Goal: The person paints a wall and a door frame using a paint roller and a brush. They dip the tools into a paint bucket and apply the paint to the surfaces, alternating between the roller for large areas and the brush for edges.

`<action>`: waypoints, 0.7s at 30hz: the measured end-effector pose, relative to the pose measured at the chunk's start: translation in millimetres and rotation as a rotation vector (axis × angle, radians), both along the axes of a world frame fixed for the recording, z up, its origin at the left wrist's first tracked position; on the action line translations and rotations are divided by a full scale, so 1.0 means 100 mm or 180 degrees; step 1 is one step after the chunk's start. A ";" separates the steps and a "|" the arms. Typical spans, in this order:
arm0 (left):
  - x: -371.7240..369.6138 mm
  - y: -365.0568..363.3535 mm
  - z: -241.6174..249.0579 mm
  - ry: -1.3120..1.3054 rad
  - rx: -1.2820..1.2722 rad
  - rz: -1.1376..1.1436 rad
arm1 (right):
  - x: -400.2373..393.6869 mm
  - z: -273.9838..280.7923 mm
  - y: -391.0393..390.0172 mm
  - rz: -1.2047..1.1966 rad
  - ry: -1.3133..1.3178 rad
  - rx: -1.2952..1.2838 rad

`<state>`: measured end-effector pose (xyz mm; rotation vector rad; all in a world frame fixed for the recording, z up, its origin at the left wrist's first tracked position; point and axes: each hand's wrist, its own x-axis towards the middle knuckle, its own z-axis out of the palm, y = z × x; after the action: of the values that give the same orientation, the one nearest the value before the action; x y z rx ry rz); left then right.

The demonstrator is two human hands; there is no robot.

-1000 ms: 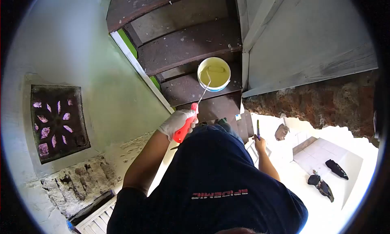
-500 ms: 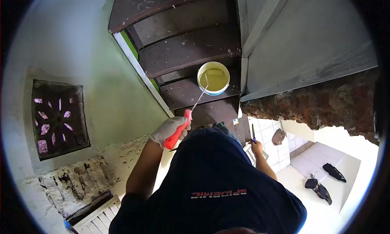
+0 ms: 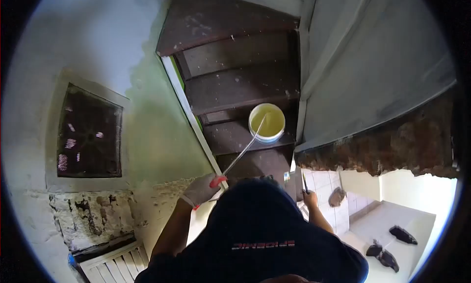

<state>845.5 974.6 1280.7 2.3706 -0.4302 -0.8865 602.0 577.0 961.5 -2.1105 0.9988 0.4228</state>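
My left hand (image 3: 200, 190), in a pale glove, is closed round the red handle (image 3: 218, 181) of a paint roller. Its long metal rod (image 3: 244, 151) runs up into a white bucket (image 3: 267, 139) of yellowish paint, where the roller head blends in with the paint. That bucket stands on a dark, paint-flecked stair tread (image 3: 228, 136). Low on the right, my bare right hand (image 3: 310, 199) grips a thin stick-like tool (image 3: 304, 181) with a dark handle, pointing upward; I cannot tell its kind.
Dark stairs (image 3: 235, 89) climb ahead between a partly green-painted wall (image 3: 162, 131) and a grey panel (image 3: 373, 77). A patterned vent block (image 3: 91, 133) is set in the left wall. Rough broken masonry (image 3: 382, 140) juts out at right. Dark items (image 3: 385, 257) lie on the pale floor below.
The whole view has shifted, so stairs and bucket appear lower and further right. My left hand sits lower in view, its handle now foreshortened; the roller's rod still reaches into the bucket.
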 end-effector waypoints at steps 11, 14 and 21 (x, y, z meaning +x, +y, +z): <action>0.00 0.43 -0.51 -0.0517 0.0435 -0.0582 | 0.00 -0.52 -0.13 0.0305 0.0042 -0.0290; 0.06 0.35 -0.31 -0.0458 0.0482 -0.0722 | 0.00 -0.78 -0.18 0.0160 -0.0333 0.0472; 0.09 0.35 -0.14 -0.0070 0.0244 -0.0615 | 0.02 -0.90 -0.22 0.0187 -0.0265 0.0520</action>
<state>854.8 1009.4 1266.6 2.4406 -0.6538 -0.9797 604.1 554.8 871.6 -1.9972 0.8279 0.4274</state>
